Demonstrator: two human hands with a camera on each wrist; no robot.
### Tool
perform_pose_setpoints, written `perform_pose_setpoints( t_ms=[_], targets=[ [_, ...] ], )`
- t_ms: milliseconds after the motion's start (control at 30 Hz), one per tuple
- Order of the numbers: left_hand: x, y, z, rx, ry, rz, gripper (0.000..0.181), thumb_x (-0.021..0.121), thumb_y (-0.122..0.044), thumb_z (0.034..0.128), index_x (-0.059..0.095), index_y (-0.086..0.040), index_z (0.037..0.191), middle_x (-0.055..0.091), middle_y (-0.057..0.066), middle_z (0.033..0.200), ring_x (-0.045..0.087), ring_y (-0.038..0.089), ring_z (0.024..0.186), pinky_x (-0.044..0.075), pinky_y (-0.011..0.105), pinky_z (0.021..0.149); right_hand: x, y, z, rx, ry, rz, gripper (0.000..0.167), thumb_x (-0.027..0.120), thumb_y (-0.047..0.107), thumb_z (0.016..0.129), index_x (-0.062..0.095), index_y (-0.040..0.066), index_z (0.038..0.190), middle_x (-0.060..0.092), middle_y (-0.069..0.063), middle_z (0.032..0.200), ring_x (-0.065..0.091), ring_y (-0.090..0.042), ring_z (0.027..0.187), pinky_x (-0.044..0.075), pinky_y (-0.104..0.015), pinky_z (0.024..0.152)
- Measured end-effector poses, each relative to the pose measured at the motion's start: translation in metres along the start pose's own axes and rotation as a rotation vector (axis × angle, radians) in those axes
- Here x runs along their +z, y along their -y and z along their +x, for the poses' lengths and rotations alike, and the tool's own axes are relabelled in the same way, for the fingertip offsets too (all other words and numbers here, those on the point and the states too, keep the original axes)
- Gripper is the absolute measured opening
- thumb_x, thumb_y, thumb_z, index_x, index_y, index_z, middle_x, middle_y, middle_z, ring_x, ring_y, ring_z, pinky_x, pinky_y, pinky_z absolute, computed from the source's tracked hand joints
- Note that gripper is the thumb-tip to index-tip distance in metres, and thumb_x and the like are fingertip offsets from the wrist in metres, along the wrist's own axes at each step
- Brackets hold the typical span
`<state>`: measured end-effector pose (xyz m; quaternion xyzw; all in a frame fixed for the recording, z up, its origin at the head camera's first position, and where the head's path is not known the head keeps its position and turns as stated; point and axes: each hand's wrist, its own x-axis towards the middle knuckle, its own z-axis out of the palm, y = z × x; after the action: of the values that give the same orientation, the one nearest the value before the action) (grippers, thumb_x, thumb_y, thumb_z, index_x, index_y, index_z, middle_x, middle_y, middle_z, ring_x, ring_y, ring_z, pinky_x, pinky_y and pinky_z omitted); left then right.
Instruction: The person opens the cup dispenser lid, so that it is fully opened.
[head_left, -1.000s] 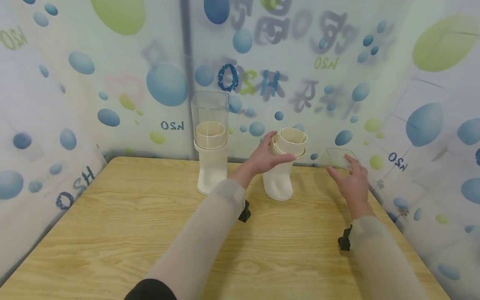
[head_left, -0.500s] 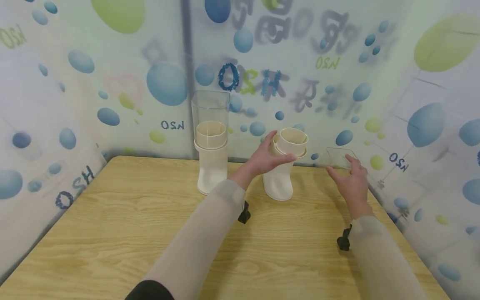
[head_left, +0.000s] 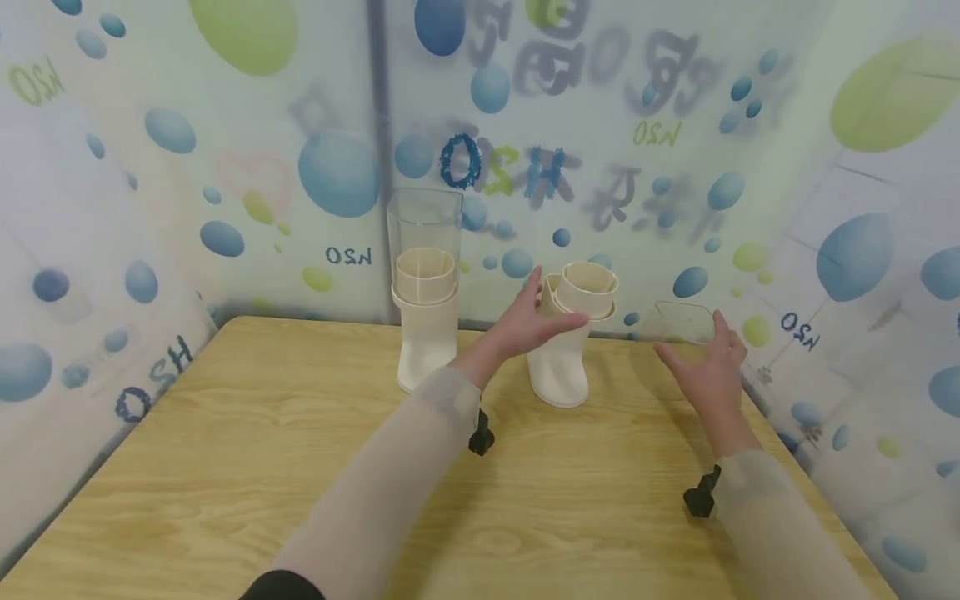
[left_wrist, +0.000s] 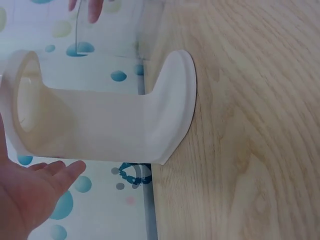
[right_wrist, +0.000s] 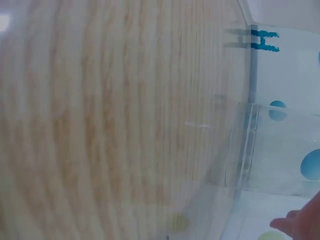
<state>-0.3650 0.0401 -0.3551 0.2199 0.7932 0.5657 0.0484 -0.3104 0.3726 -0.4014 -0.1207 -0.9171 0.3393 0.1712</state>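
1. Slightly looser than before, the left hand (head_left: 521,321) has drawn back a little from the second white stand (head_left: 558,371); its grip looks released, with fingers extended just beside the upper part.
2. Its thumb crosses in front of the stand's rim in the head view; whether it touches, I cannot tell.
3. That stand is upright near the back edge of the wooden counter (head_left: 262,458), where it was half a second ago.
4. Likewise, the right hand (head_left: 708,367) has spread: its forefinger, bent over the clear container (head_left: 678,321) earlier, now points up at its right side, thumb at the left. This grip looks released too.
5. The clear container stays on the counter's back right, well apart from the stand; its lower part is hard to make out.
6. On the left, the first white stand (head_left: 427,342) stays put, a tall clear tube (head_left: 425,217) upright on top.
7. The printed wall sheet (head_left: 180,208) sits slightly lower in the head view than before.
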Motion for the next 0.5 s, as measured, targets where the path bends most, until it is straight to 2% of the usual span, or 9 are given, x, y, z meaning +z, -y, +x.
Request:
perform_pose_setpoints(
  t_ms=[133, 300, 500],
  targets=[
    [-0.006, 0.001, -0.015, 0.014, -0.023, 0.005, 0.113, 0.079, -0.055, 0.0965, 0.009, -0.019, 0.178, 0.021, 0.014, 0.183, 0.034, 0.038, 0.166, 0.038, 0.057, 0.130, -0.007, 0.005, -0.014, 0.007, -0.060, 0.048, 0.114, 0.070, 0.064, 0.099, 0.003, 0.016, 0.177, 0.003, -0.029, 0.179, 0.036, -0.063, 0.150, 0.039, -0.077, 0.115],
    [-0.018, 0.001, -0.045, 0.052, 0.012, -0.003, 0.095, 0.075, -0.045, 0.1037, 0.020, -0.018, 0.176, 0.029, 0.014, 0.179, 0.041, 0.038, 0.162, 0.045, 0.056, 0.125, -0.016, 0.018, -0.038, -0.009, -0.135, 0.144, 0.092, 0.068, 0.053, 0.103, 0.023, 0.014, 0.173, 0.019, -0.027, 0.173, 0.036, -0.052, 0.152, 0.036, -0.071, 0.118],
    [-0.032, 0.008, -0.085, 0.086, 0.049, 0.046, 0.078, 0.073, -0.036, 0.1068, 0.035, -0.016, 0.171, 0.041, 0.010, 0.173, 0.054, 0.032, 0.153, 0.054, 0.051, 0.116, -0.016, 0.037, -0.073, -0.105, -0.089, 0.268, 0.079, 0.069, 0.041, 0.105, 0.033, 0.006, 0.167, 0.031, -0.026, 0.168, 0.039, -0.046, 0.156, 0.035, -0.065, 0.126]
  ],
)
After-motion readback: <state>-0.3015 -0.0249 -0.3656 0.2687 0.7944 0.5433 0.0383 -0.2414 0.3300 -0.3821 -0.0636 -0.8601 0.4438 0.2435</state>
